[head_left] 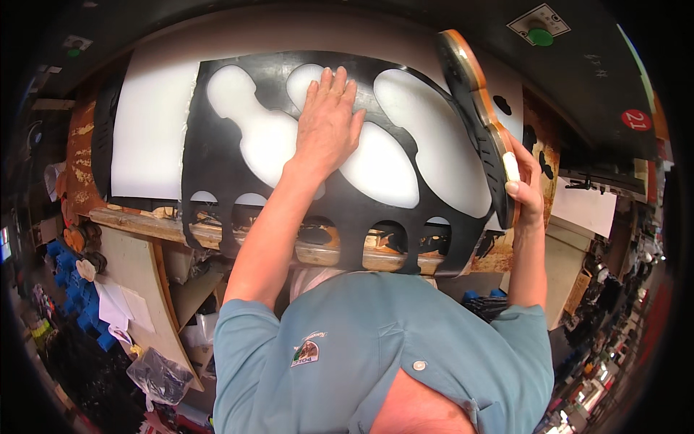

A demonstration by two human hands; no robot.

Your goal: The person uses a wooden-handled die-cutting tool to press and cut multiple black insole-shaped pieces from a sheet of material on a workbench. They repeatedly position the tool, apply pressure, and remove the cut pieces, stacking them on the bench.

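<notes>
My left hand [329,123] lies flat, fingers stretched, on a black sheet [215,155] with several sole-shaped cut-outs. Through these the white surface below shows. The sheet's near part, with rounded openings along it, hangs over the front of the bench. At the right, my right hand [530,186] grips a sole-shaped cutting die [471,116] near its lower end. This die stands tilted on its long side at the sheet's right edge, with a black face and an orange and pale layered rim. Some of the right fingers are hidden behind it.
A white board [148,137] extends left beneath the sheet. The bench has a worn wooden front edge [134,223]. Overhead sits a dark machine body with a green button [539,37]. Blue pieces [78,293] and a clear plastic bag [160,376] are at the lower left.
</notes>
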